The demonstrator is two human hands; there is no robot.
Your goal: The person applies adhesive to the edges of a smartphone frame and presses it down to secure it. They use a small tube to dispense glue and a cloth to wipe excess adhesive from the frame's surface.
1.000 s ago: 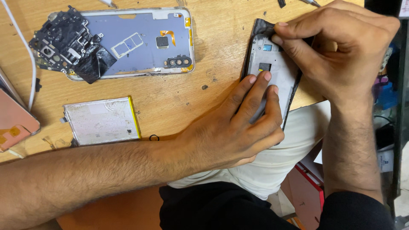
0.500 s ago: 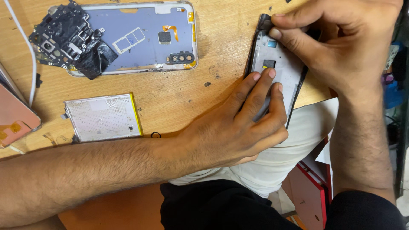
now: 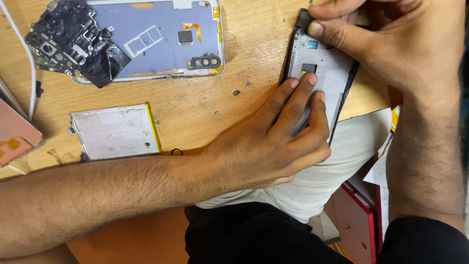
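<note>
A silver phone frame with a black edge lies tilted at the wooden table's front edge, partly over my lap. My left hand grips its lower part, fingers pressed flat on its inner face. My right hand pinches its top corner, thumb on the upper edge. An opened phone back cover, pale purple inside, lies at the upper left with a black circuit board resting on its left end. A flat silver battery sits below it.
The wooden table ends just in front of me. A pink phone part and a white cable lie at the left edge. A small black ring sits near the battery. A red box stands on the floor.
The view has shifted slightly. My right hand has moved a little up along the frame's top corner. My left hand keeps its hold in the same place.
</note>
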